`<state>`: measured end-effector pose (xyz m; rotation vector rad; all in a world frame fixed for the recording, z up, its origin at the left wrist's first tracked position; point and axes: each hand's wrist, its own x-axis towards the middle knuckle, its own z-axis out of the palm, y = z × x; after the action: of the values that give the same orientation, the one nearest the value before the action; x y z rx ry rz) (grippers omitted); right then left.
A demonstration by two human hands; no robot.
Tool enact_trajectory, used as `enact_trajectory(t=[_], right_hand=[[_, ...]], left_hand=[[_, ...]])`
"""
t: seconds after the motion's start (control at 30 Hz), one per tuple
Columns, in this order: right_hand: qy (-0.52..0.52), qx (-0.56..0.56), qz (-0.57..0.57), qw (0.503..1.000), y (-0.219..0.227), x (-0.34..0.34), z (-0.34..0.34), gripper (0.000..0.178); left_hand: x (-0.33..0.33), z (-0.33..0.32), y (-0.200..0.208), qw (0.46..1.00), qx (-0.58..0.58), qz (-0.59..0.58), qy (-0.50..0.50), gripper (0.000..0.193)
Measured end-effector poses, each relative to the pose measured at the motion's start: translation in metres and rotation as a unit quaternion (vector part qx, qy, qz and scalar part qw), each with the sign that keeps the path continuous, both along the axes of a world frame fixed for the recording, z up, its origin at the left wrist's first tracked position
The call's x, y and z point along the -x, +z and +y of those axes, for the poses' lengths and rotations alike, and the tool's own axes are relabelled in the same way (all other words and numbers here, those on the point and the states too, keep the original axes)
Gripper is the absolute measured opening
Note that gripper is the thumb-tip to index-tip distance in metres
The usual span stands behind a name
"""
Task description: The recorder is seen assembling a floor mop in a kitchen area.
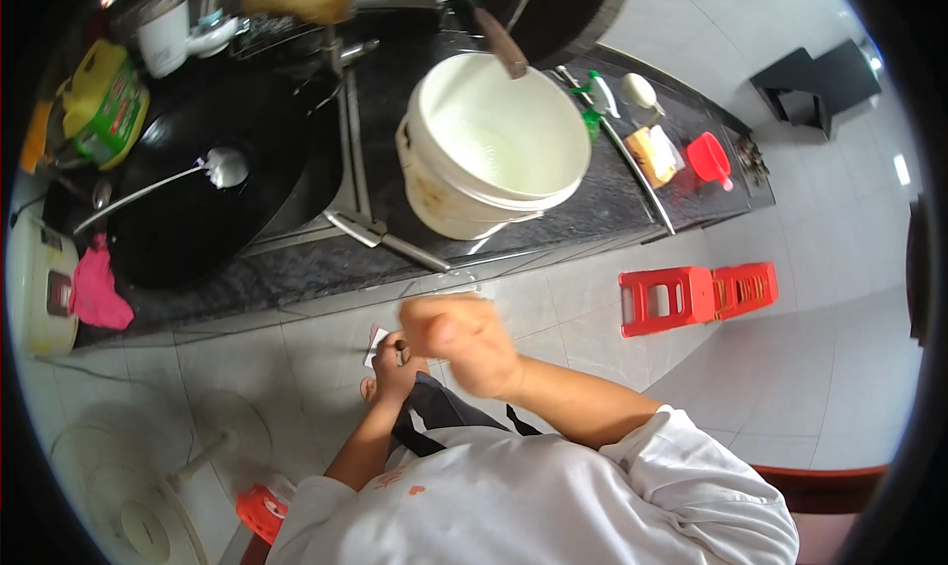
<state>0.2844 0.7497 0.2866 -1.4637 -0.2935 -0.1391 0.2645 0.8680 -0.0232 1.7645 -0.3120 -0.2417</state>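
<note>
My right hand point(462, 346) is raised in front of the counter edge, blurred by motion. Its fingers look curled in, and whatever they may hold does not show. Lower and to the left, my left hand point(394, 372) is closed around a small dark-ended thing point(400, 346) whose kind I cannot make out. Close to its fingers is a small white patch point(376, 346). On the counter edge above my hands lies a knife point(385, 241) with a metal handle. A white bucket point(434, 185) stands behind it, with its inside in view.
A large black wok point(217, 224) holds a ladle point(227, 167). A wooden-handled cleaver point(501, 43) reaches over the bucket's far rim. Right are a green spray bottle point(595, 96) and a red scoop point(708, 158). Red stools point(667, 301) and a pale fan point(232, 432) stand on the floor.
</note>
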Motion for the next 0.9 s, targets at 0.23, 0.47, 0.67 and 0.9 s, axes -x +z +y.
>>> enact_trajectory(t=[0.23,0.47,0.67,0.9], right_hand=[[-0.285,0.173,-0.216,0.918,0.016,0.02,-0.081,0.027],[-0.537,0.444,0.116,0.708,-0.069,0.006,-0.389,0.021],[-0.459,0.581,0.174,0.649,-0.138,-0.057,-0.509,0.027],[-0.336,0.759,0.278,0.483,-0.169,-0.103,-0.558,0.028]], left_hand=[[-0.013,0.011,0.012,0.984,-0.086,0.158,-0.01,0.022],[-0.006,-0.016,0.054,0.99,-0.096,0.105,-0.003,0.019],[0.016,-0.036,0.042,0.992,-0.066,0.082,0.075,0.019],[0.032,-0.064,0.05,0.978,-0.14,0.069,0.137,0.024]])
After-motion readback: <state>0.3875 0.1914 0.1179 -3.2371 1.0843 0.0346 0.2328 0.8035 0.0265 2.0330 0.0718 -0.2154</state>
